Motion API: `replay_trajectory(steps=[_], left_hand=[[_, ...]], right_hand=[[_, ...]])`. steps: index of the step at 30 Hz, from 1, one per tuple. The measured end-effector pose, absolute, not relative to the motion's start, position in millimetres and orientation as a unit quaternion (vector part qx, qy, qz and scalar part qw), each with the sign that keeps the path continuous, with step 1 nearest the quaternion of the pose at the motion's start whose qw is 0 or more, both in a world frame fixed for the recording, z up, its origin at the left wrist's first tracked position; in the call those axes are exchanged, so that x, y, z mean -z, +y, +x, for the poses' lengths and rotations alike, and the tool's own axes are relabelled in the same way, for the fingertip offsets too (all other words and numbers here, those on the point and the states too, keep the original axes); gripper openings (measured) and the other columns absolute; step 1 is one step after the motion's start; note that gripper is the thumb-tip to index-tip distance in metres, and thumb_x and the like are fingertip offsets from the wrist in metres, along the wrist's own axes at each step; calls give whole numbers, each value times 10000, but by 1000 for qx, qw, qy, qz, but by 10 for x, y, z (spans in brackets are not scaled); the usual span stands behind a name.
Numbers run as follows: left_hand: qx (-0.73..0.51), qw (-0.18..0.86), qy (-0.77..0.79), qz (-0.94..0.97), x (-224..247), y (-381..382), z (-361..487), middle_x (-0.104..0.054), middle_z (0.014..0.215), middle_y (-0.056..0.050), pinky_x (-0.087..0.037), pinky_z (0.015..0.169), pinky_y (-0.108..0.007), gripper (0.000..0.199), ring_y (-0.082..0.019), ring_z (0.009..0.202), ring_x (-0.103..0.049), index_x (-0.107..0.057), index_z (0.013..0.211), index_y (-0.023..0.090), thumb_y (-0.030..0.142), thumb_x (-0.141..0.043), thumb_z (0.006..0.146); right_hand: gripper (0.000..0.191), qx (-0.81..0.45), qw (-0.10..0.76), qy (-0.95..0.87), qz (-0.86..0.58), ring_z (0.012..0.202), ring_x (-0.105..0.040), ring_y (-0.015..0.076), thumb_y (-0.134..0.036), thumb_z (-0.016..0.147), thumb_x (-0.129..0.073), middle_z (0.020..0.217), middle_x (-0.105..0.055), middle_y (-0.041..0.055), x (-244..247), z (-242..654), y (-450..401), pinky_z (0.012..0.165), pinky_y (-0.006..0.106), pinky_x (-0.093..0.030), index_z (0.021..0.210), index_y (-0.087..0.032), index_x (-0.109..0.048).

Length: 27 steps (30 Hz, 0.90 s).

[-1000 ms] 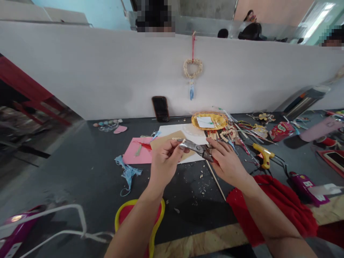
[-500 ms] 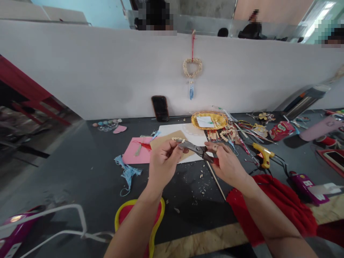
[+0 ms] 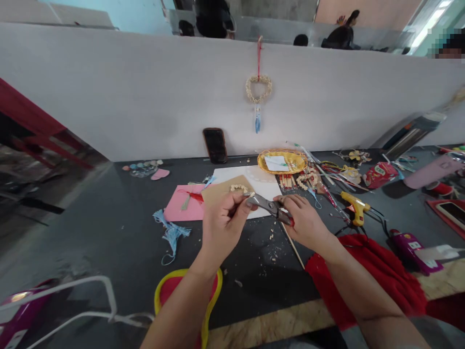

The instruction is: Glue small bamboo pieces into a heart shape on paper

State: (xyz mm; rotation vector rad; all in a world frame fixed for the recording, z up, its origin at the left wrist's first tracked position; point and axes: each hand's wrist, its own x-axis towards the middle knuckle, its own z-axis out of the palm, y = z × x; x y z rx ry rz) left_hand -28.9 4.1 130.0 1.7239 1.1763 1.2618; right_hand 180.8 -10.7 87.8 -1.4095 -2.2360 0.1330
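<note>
My left hand (image 3: 225, 218) pinches a small curved piece of cream beadwork (image 3: 239, 187) between thumb and fingers, over the brown card. Wrapped around the handles of a pair of scissors (image 3: 268, 205) is my right hand (image 3: 307, 224). The grey blades point left and their tips meet the beadwork beside my left thumb. A red handle end shows under my right fingers. Beneath the hands lie the brown card (image 3: 214, 193), a white sheet (image 3: 232, 173) and a pink sheet (image 3: 170, 212).
Blue tassels (image 3: 173, 234) lie left. A thin stick (image 3: 295, 252) and scattered pale bits are below the scissors. To the right are a yellow glue gun (image 3: 355, 209), a red cloth (image 3: 366, 276) and a yellow basket (image 3: 301, 167). A beaded heart (image 3: 269, 89) hangs on the partition behind.
The scissors have turned slightly, with their tips a little lower and closer to the left thumb. More of the beadwork curve shows above my left fingers. The view has shifted slightly.
</note>
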Motion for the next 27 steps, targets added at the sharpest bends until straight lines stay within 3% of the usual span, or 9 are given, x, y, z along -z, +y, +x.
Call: replay_trajectory(steps=[9,17,23,27], left_hand=[[-475,322,461,677,-1260,64,-320,-632,652,-32,-371,503,-225,254,-119,573,-523,-690,776,161,329,-547,902],[-458,458,417,638,-1155,140,-382,-556,611,-18,-292,475,-224,329,-86,510,-396,-664,735,147,407,-554,903],[-454,521,389,609,-1104,169,-398,-552,605,-16,-236,447,-224,334,-65,468,-348,-650,716,142,420,-583,888],[-452,530,390,602,-1102,180,-372,-586,645,-26,-241,446,-223,322,-60,467,-347,-648,738,139,407,-570,899]], right_hand=[[522,-54,228,-809,-539,1103,-573,298,-74,676,-524,1179,-642,129,-870,1766,-101,934,465,-473,1190,-167,-527],[571,-52,226,-828,-511,1148,-526,312,-70,717,-516,1213,-612,141,-870,1794,-99,925,491,-492,1282,-144,-479],[449,-52,263,-827,-495,1055,-588,290,-56,742,-497,1096,-657,138,-826,1777,-80,900,466,-514,1178,-152,-543],[465,-67,262,-820,-504,1027,-607,283,-44,710,-490,1066,-661,132,-808,1779,-57,884,444,-526,1158,-156,-548]])
